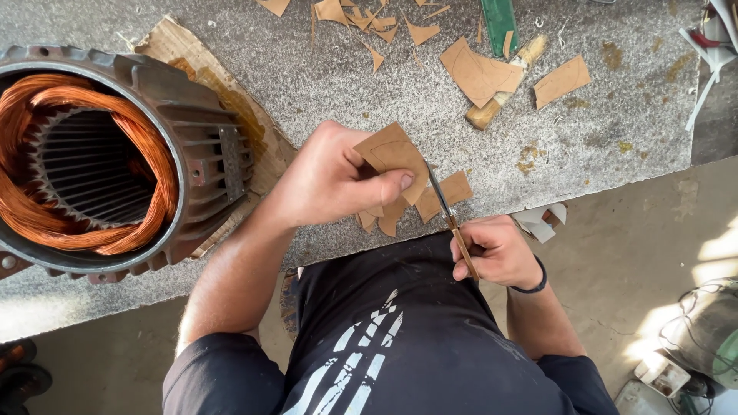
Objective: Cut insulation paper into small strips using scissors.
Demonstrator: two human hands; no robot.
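R hand (498, 250) lower center fisted on scissors (452, 223), blades up at brown paper piece (393, 154) pinched in L hand (330, 178) mid-frame, cut scraps (446, 190) just beyond on bench (384, 77), stator w/ copper windings (92, 161) left edge.

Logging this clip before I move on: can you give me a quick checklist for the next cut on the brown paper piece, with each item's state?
1. Left hand pinches the brown paper piece: ok.
2. Right hand grips the scissors: ok.
3. Blades meet the paper's edge: ok.
4. Left fingers clear of the blades: cannot tell.
5. Marked line on the paper visible: ok.
6. Motor stator away from the cut: ok.
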